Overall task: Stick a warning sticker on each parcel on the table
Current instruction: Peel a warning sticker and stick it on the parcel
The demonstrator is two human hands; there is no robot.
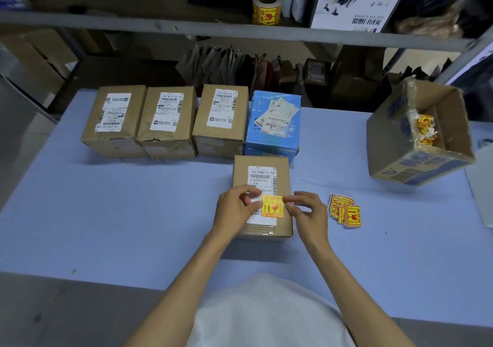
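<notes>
Here's the nearest brown parcel [284,181], lying flat on the pale blue surface [133,213] right in front of the person, white shipping label up. Over the lower part of that label sits the yellow-and-red warning sticker [272,206], and both hands are on it. The left hand [234,210] has its fingers curled, thumb and forefinger pinching the sticker's left edge. The right hand [309,213] does the same on the right edge, its other fingers tucked loosely behind. Whether the sticker is fully pressed flat is hard to tell.

Just right of this parcel lies a fanned stack of stickers [345,210] of the same kind. Directly behind the parcel stands a blue parcel [273,122], almost touching it. Behind and to the left of the parcel, three more brown parcels line up side by side: the nearest [221,120], the middle one [166,121] and the far-left one [114,120], all labelled. Far off to the parcel's right an open cardboard box [400,165] sits tipped, with crumpled sticker scraps [425,129] inside. Up on the shelf beyond the parcel stands a sticker roll [266,9].
</notes>
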